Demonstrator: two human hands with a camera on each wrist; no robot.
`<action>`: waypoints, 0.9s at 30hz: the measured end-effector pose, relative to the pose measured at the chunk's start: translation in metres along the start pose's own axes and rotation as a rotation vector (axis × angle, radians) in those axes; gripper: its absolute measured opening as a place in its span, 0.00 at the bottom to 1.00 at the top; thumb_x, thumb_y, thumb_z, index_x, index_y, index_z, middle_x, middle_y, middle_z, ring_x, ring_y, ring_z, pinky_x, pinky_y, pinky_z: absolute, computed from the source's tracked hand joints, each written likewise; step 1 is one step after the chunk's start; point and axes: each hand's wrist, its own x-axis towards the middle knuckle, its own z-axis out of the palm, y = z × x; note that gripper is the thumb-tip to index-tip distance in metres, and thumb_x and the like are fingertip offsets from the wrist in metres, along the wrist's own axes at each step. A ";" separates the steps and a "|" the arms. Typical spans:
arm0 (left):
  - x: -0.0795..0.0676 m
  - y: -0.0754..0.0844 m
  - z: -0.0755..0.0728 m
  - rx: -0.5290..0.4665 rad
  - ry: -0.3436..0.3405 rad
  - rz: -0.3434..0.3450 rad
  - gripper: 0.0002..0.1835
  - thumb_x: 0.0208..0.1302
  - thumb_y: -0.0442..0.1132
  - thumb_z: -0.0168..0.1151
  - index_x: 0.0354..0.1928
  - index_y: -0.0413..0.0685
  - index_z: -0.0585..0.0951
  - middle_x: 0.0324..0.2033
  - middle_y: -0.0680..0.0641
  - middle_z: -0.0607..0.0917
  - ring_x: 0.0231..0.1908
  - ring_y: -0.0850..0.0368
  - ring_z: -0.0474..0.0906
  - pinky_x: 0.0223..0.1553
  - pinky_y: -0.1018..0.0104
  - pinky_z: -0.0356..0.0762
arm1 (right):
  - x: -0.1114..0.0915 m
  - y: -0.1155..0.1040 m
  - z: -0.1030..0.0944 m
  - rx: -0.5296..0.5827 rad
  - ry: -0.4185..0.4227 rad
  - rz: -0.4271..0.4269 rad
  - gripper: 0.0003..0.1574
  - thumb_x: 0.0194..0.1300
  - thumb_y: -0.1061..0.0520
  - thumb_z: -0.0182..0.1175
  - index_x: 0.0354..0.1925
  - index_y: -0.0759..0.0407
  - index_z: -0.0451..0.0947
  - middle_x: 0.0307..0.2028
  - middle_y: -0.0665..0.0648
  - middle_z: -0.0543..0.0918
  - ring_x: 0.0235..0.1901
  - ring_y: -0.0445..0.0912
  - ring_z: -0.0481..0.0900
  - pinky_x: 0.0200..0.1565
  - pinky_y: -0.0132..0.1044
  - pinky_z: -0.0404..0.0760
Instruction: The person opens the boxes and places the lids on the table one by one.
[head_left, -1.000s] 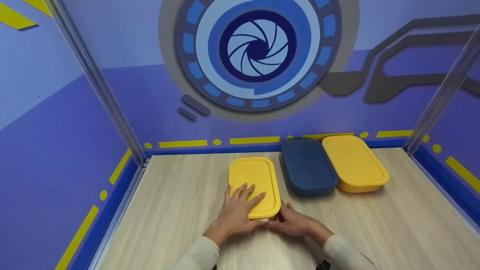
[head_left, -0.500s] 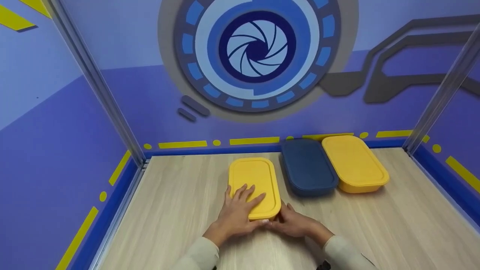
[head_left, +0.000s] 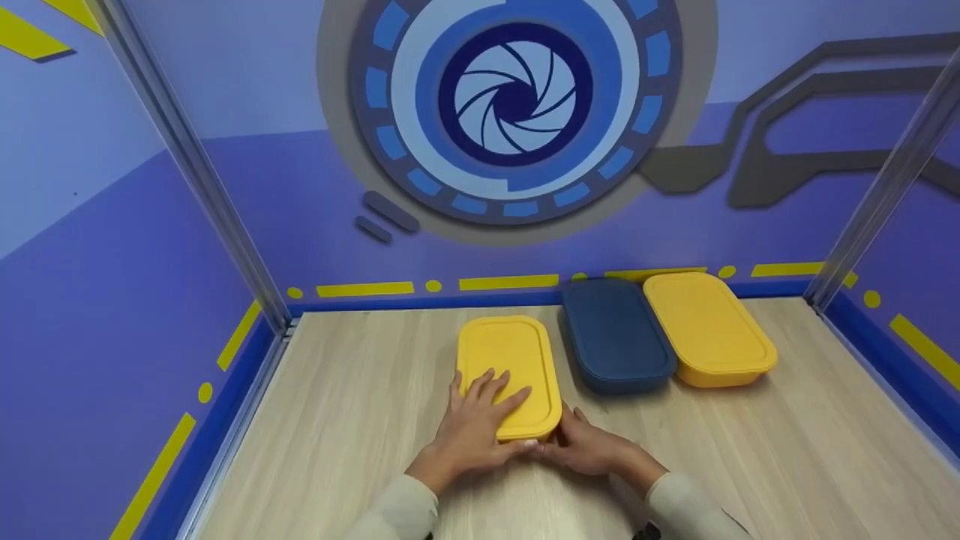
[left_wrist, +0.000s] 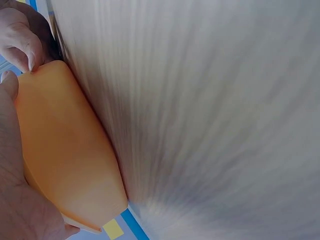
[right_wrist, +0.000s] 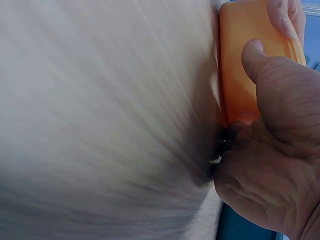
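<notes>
A yellow lidded lunch box (head_left: 517, 345) lies on the table in the head view, one short end facing me. My left hand (head_left: 472, 429) rests on its lid with fingers spread, the thumb reaching down over the near edge. At the near right corner my right hand (head_left: 589, 444) grips the box, thumb on the near end and fingers along the right side, partly hidden. Both thumbs nearly meet there. The left wrist view shows the near wall of the lunch box (left_wrist: 70, 145) standing on the wood. In the right wrist view the right thumb presses that wall.
To the right stand a dark blue lunch box (head_left: 619, 330) and a second yellow lunch box (head_left: 709, 322), side by side near the back wall (head_left: 285, 217). Printed panels and metal posts (head_left: 187, 165) bound the wooden table (head_left: 352, 390) at the back and sides.
</notes>
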 end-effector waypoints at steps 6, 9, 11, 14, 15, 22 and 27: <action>0.001 0.000 0.000 -0.014 -0.014 -0.004 0.45 0.66 0.82 0.50 0.82 0.77 0.64 0.82 0.47 0.66 0.83 0.40 0.58 0.76 0.18 0.45 | -0.001 0.000 0.000 -0.002 0.008 -0.031 0.66 0.76 0.35 0.63 0.87 0.58 0.34 0.87 0.65 0.44 0.86 0.60 0.46 0.78 0.78 0.29; 0.001 -0.001 0.000 -0.012 -0.017 -0.005 0.45 0.66 0.82 0.49 0.82 0.78 0.64 0.83 0.47 0.65 0.83 0.41 0.58 0.77 0.19 0.45 | -0.001 0.000 0.000 -0.004 0.012 -0.040 0.66 0.76 0.35 0.63 0.87 0.58 0.34 0.87 0.64 0.45 0.86 0.60 0.47 0.78 0.78 0.30; 0.001 0.000 0.000 -0.016 -0.021 -0.006 0.45 0.66 0.82 0.50 0.82 0.78 0.63 0.83 0.47 0.65 0.83 0.40 0.58 0.77 0.19 0.44 | -0.001 0.000 0.001 -0.005 0.015 -0.041 0.66 0.76 0.35 0.63 0.87 0.58 0.34 0.87 0.64 0.45 0.86 0.60 0.47 0.78 0.78 0.30; 0.002 0.000 0.000 -0.024 -0.026 -0.009 0.45 0.66 0.82 0.50 0.82 0.78 0.63 0.83 0.47 0.65 0.83 0.40 0.58 0.77 0.19 0.44 | -0.002 -0.001 0.001 -0.010 0.018 -0.044 0.66 0.76 0.34 0.62 0.87 0.58 0.33 0.87 0.65 0.45 0.86 0.60 0.47 0.77 0.78 0.30; 0.002 0.000 0.000 -0.025 -0.025 -0.009 0.44 0.67 0.82 0.50 0.82 0.78 0.63 0.83 0.48 0.65 0.83 0.40 0.58 0.77 0.19 0.44 | -0.002 -0.001 0.001 -0.013 0.018 -0.042 0.66 0.76 0.34 0.62 0.87 0.58 0.33 0.87 0.65 0.45 0.86 0.60 0.47 0.77 0.78 0.30; 0.000 0.000 0.002 0.014 -0.030 -0.013 0.45 0.66 0.83 0.47 0.82 0.79 0.62 0.83 0.47 0.65 0.83 0.41 0.58 0.77 0.19 0.45 | 0.000 0.000 0.002 -0.018 0.015 -0.035 0.67 0.76 0.34 0.63 0.87 0.56 0.31 0.88 0.64 0.41 0.87 0.60 0.45 0.78 0.78 0.31; 0.000 0.000 0.002 0.019 -0.025 -0.002 0.44 0.68 0.82 0.47 0.82 0.79 0.62 0.83 0.47 0.65 0.83 0.40 0.58 0.77 0.19 0.45 | -0.001 0.001 0.002 -0.020 0.024 -0.027 0.68 0.75 0.33 0.63 0.87 0.55 0.30 0.88 0.63 0.42 0.87 0.60 0.46 0.78 0.77 0.31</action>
